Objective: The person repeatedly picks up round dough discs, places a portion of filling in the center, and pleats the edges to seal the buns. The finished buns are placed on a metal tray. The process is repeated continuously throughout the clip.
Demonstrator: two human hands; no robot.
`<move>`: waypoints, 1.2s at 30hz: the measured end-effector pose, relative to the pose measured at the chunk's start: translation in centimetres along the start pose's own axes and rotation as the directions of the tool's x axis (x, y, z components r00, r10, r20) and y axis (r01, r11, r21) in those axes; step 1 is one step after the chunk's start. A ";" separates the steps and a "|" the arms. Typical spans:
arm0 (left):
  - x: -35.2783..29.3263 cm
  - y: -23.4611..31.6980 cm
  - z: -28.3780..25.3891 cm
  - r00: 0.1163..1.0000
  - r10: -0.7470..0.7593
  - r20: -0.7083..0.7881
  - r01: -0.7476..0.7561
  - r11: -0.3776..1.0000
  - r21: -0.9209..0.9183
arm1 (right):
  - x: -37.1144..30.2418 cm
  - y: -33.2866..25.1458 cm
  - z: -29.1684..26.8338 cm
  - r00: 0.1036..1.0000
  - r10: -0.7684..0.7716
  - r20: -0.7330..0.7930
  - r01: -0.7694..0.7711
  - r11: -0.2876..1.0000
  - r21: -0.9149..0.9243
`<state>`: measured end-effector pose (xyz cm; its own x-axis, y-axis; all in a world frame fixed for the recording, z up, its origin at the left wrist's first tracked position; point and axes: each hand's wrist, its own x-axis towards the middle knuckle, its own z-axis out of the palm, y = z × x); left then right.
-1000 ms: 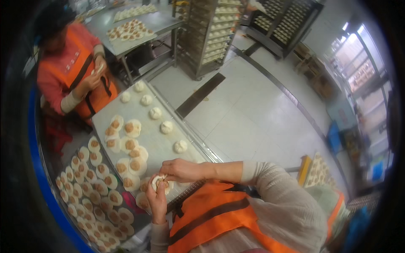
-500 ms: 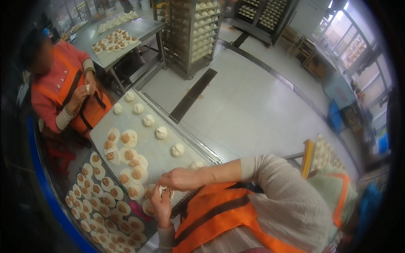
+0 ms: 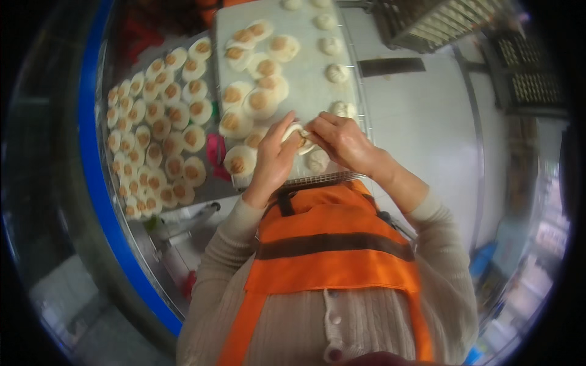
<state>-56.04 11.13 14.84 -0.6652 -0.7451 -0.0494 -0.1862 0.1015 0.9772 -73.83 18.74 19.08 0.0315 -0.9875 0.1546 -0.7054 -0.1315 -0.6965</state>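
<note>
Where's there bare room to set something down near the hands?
A bare strip runs up the pale tray between the filled rounds and the row of pleated buns, beyond the left hand and right hand. The dark tray at left is crowded with more rounds.

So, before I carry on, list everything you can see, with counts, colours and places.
tray: one, pale, top centre
held wrapper: one, white with brown filling, above tray's near end
filled wrappers: about ten, white and brown, tray's left side
pleated buns: at least seven, white, tray's right side
more wrappers: dozens, white and brown, left of tray
pink item: one, kind unclear, beside tray
racks: at least two, metallic, upper right
floor strip: one, dark, right of tray
edging: one, blue, left
apron: orange, worn
left hand: one, bare, holding wrapper
right hand: one, bare, pinching wrapper
</note>
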 end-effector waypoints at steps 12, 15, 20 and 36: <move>-0.1 -2.6 0.5 0.999 0.001 0.037 0.008 0.970 -0.243 | 0.9 0.2 -0.3 0.992 0.000 0.123 -0.006 0.999 0.048; 0.4 -2.6 0.4 0.995 0.097 -0.024 -0.096 0.993 0.063 | 1.8 -0.3 -0.6 0.998 -0.051 0.043 0.045 0.991 0.126; 1.3 -1.8 -0.6 0.999 0.028 0.020 -0.032 0.975 0.221 | 2.1 -0.8 -0.9 0.984 -0.116 0.135 0.106 0.992 0.074; 2.9 -1.8 0.3 0.925 -0.312 0.217 0.308 0.282 -0.908 | 2.5 -1.7 -0.1 0.996 -0.080 -0.031 0.080 0.997 0.009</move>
<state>-57.81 8.96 12.83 -0.7139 -0.5781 -0.3952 0.3994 -0.7997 0.4483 -72.60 16.53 20.67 0.0658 -0.9706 0.2314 -0.6941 -0.2112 -0.6883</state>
